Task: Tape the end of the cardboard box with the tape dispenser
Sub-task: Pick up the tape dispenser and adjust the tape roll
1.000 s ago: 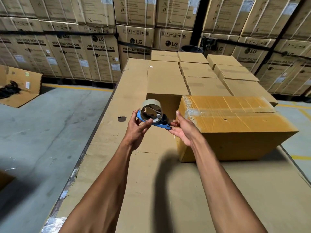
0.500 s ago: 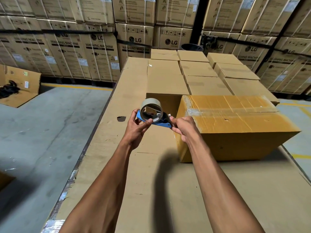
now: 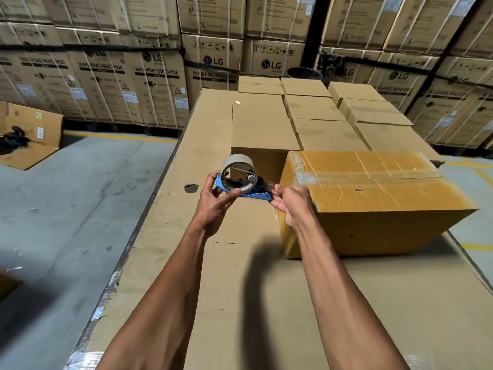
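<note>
a person's left hand (image 3: 213, 202) grips a blue tape dispenser (image 3: 241, 180) just left of a cardboard box (image 3: 373, 198) on a cardboard-covered worktop (image 3: 253, 303), while the right hand (image 3: 292, 202) pinches the dispenser's front end at the box's near-left corner; stacked appliance cartons (image 3: 157, 84) stand far behind.

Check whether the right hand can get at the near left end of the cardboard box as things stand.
Probably yes: the right hand is already beside that end of the cardboard box, nothing between them, though it is pinching the tape dispenser.
</note>
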Demonstrator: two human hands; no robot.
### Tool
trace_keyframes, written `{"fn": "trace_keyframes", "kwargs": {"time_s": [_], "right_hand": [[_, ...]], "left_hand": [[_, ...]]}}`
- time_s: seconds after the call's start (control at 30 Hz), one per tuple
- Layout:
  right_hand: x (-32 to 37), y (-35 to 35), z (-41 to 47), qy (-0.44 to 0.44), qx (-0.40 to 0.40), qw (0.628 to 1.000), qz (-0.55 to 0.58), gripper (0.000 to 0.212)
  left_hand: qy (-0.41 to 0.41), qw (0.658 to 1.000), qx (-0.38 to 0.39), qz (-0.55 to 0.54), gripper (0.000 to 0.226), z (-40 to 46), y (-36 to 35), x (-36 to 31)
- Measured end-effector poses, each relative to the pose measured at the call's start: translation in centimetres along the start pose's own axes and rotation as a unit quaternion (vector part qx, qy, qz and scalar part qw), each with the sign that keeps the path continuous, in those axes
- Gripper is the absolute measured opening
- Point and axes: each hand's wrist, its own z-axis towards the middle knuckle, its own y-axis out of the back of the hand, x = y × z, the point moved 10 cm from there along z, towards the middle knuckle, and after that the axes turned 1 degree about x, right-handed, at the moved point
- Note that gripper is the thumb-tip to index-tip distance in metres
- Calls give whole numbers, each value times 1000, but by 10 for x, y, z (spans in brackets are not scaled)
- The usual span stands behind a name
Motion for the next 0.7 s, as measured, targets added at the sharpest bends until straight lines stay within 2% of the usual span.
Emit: {"fn": "trace_keyframes", "kwargs": {"time_s": [0.23,0.37,0.53,0.7], "right_hand": [[3,-4,-14,-17,14,992,124,12],[-3,-7,-21,-40,23,979,198,12],[-12,-11,-26,-72,18,949,305,19],[-24,-15,-31,-104,9,918,382,14]], "left_hand": [[0,1000,-2,-21,81,1,5,1],[-3,999,4,-48,96,0,3,-1],[-12,996,-4,-86,96,0,1,-2],[-11,993,-5,-119,93,0,-6,-3]]}}
